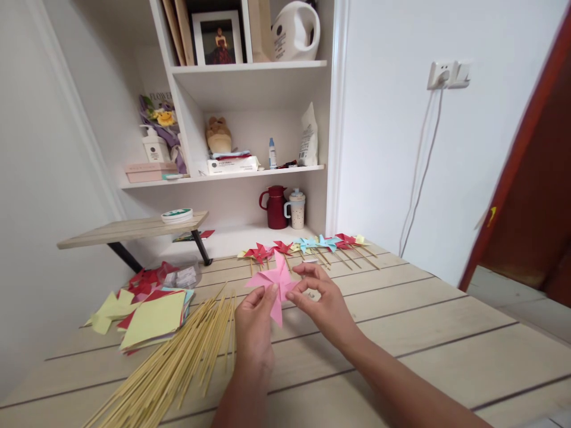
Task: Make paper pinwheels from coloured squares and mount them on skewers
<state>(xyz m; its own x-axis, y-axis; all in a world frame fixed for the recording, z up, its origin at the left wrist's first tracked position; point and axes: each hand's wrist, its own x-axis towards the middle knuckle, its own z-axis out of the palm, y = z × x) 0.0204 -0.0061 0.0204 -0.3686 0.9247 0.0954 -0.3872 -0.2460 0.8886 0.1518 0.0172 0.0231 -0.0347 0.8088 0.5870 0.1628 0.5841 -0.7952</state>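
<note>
Above the table, a pink paper pinwheel (277,277) faces me with its folded blades spread. My left hand (257,318) grips it near the middle, thumb on the front. At its right blade, my right hand (323,300) has thumb and index finger pinched together on the paper tip. No stick shows on this pinwheel. To the left of my left hand lies a loose bundle of thin wooden sticks (178,356). Beyond my hands, finished pinwheels on sticks in red, blue, yellow and pink (307,245) lie in a row.
A stack of square coloured paper (154,321) lies at the left, beside a yellow paper pinwheel (109,309) and a clear plastic box (191,273). A small raised shelf (134,229) stands behind them. A red jug (277,208) and a cup (297,209) stand at the back.
</note>
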